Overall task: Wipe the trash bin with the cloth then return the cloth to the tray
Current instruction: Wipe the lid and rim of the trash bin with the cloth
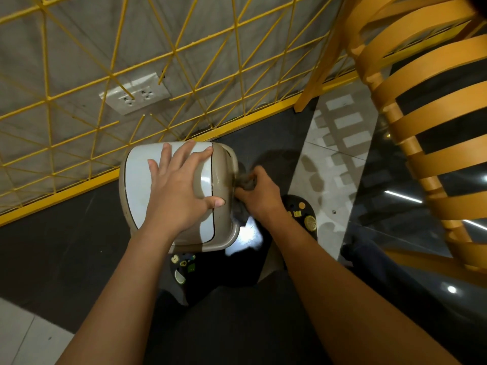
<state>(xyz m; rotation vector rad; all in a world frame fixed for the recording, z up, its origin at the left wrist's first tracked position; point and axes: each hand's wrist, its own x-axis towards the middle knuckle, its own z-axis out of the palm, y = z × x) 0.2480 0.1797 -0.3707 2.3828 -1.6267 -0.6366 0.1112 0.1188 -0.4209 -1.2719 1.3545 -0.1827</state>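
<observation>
A yellow wire grid [174, 51] covers the grey wall ahead, and an orange slatted frame [421, 106] fills the right side. Dark floor [52, 246] runs below both.

The bin [224, 177] stands on that floor, close against the foot of the grid. It is seen from above: a beige rim around a white lid [137, 185], with its long axis running roughly away from the person.

The left hand [181, 185] lies flat on the lid, fingers straight and spread, thumb reaching onto the beige rim. The forearm comes in from below left. It looks like a bracing hand, steadying the bin.

The right hand [259, 192] is at the bin's right flank, just under the rim, with its wrist bent inward toward the bin. Its fingers are curled around the dark grey cloth [246, 181], bunching it against the bin wall.

So the cloth sits right of the lid, touching the bin's side, and the right hand is the working one. Wiping seems under way on this flank, and the stroke would likely follow the wall down or along its length. The other sides are hidden.

The tray is not in view, so the way back to it cannot be judged.

A socket [135, 93] sits on the wall behind the grid.
</observation>
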